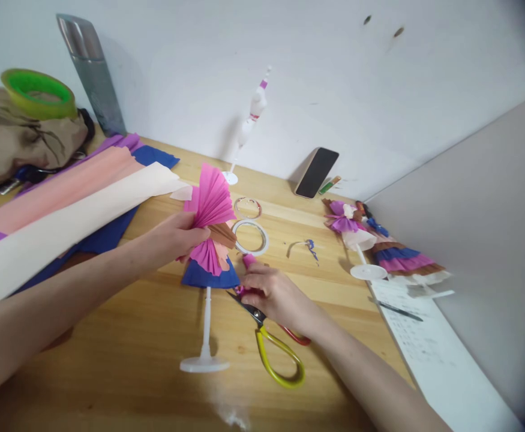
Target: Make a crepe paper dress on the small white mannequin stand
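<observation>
My left hand (pixel 172 237) is closed on a paper doll figure (pixel 210 231) on a white stand (pixel 204 363). The figure has a pink pleated fan on top, a brown piece at the waist and a blue skirt. My right hand (pixel 273 293) rests on the wooden table just right of the skirt. Its fingers curl round a small pink object (pixel 248 260) that I cannot name. Scissors with yellow and red handles (pixel 273 345) lie under and in front of that hand.
Rolls of crepe paper (pixel 64 210) lie at the left. Two tape rings (pixel 249 237) sit behind the figure. A bare white doll stand (pixel 249 123), a phone (pixel 316 172), a finished paper doll (pixel 379 249), a printed sheet with a pen (pixel 413 327) and a cloth bag with green tape (pixel 37 93) are around.
</observation>
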A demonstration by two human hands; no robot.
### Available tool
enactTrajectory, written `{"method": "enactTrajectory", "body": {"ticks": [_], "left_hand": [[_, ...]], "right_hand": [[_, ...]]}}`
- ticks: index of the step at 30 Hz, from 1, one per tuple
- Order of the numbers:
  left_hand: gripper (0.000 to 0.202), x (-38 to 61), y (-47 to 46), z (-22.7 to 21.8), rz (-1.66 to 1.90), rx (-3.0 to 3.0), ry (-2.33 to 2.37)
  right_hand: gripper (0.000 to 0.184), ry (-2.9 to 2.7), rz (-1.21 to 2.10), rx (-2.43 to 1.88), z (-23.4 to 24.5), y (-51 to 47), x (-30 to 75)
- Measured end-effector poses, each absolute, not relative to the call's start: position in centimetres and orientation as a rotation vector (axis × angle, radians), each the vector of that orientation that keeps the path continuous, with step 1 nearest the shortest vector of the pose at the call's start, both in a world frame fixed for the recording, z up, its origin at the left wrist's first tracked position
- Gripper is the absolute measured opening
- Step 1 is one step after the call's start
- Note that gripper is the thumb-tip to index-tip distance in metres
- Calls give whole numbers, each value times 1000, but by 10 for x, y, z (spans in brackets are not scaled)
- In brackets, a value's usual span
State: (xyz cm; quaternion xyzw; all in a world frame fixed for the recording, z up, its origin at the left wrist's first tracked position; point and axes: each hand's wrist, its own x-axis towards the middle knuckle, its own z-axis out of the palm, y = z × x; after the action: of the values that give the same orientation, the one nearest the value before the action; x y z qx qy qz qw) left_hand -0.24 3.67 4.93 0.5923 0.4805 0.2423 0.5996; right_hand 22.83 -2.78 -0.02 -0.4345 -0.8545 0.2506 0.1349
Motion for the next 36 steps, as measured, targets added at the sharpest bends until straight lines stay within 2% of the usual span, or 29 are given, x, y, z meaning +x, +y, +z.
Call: {"method": "enactTrajectory", "body": {"ticks": [5,11,17,23,27,29,33,36], "left_hand": [[20,-3,38,48,590,1336,1122],[15,-4,41,42,595,1320,1120],[10,-4,42,48,597,1313,1144],[8,-3,41,48,584,1317,1130],[11,-2,36,49,599,1286,1038],[12,-3,34,51,621,1254,1011],[19,-5,38,49,648,1218,1027],[18,-6,44,43,642,1247,1085]], "right_hand": [[15,-2418,804,-1138,-12,-28,228],[14,-2432,584,-1307,-18,-36,221],[9,-1928,835,-1397,12,-27,249],[35,-1214,1238,-1412,24,-11,282],[36,-1048,1347,-1337,19,-6,282],[34,-1108,1255,-1437,14,-2,282],[26,-1451,711,-1830,1,6,292],[20,-1532,490,-1884,-7,11,301]]}}
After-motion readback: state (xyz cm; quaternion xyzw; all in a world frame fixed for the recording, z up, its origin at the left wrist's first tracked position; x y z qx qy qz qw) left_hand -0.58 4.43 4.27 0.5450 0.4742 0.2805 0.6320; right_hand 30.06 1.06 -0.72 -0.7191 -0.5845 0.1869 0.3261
